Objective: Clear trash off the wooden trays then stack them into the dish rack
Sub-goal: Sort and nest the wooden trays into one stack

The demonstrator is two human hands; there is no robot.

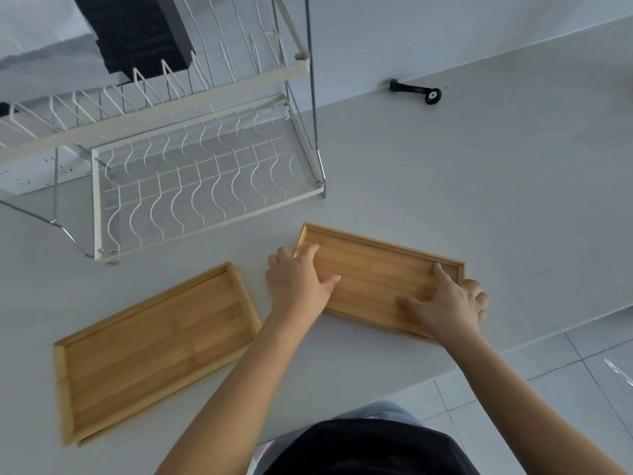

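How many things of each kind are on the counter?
Wooden trays: 2, one lying free, one under both hands
Dish rack: 1
Black tool: 1
Total: 4

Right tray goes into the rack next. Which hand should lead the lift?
Probably left. The left hand grips the right tray at the end nearest the dish rack. The right hand holds the far end, best for support.

Both wooden trays, the right tray [373,269] under my hands and the left tray [154,347], show pale bamboo strips with a smooth matt finish. The table [479,200] looks matt grey. The dish rack [191,180] is white-coated wire on shiny metal legs.
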